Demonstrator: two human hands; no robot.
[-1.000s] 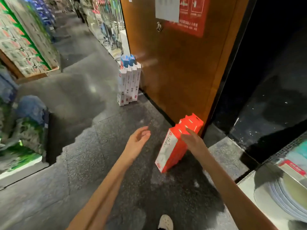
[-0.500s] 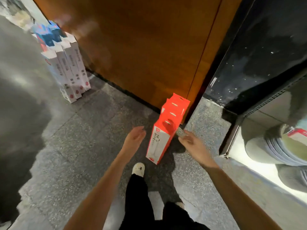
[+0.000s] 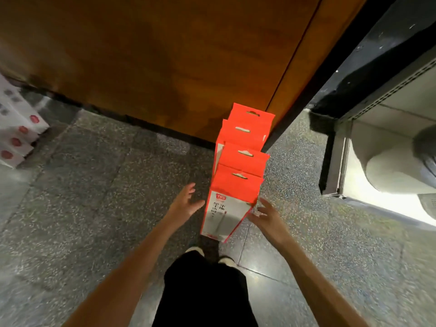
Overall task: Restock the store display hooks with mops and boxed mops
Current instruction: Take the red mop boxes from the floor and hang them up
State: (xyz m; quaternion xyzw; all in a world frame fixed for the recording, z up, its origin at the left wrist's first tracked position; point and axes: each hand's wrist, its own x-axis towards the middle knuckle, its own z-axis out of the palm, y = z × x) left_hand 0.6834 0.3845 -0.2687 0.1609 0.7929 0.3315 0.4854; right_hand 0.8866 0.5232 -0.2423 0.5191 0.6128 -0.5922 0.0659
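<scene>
- Head view: four orange boxed mops (image 3: 244, 159) stand upright in a row on the speckled grey floor (image 3: 94, 197). Each one overlaps the next, and the row runs away from the person toward the wooden panel (image 3: 165, 55).
- The farthest box touches or nearly touches the base of that panel, by its right-hand corner. Each box top has a hanging slot cut in it.
- The nearest box (image 3: 226, 215) shows a pale front face with a red logo and dark print that is too blurred to read.
- The left hand (image 3: 186, 204) is just beside the left edge of the nearest box, with its fingers spread and relaxed and its palm turned toward the box. It holds nothing, and a thin gap shows between hand and box.
- The right hand (image 3: 271, 219) is at the right edge of the same box, with its fingers splayed wide. Its thumb lies against or just off the lower right side; I cannot tell whether it touches. It grips nothing.
- Black trousers (image 3: 203, 291) and two pale shoes (image 3: 194, 249) show directly below the nearest box.
- White boxes (image 3: 18, 135) with red marks stand at the far left edge, well apart from the orange row.
- A metal shelf (image 3: 387, 119) holding pale rounded goods sits to the right.
</scene>
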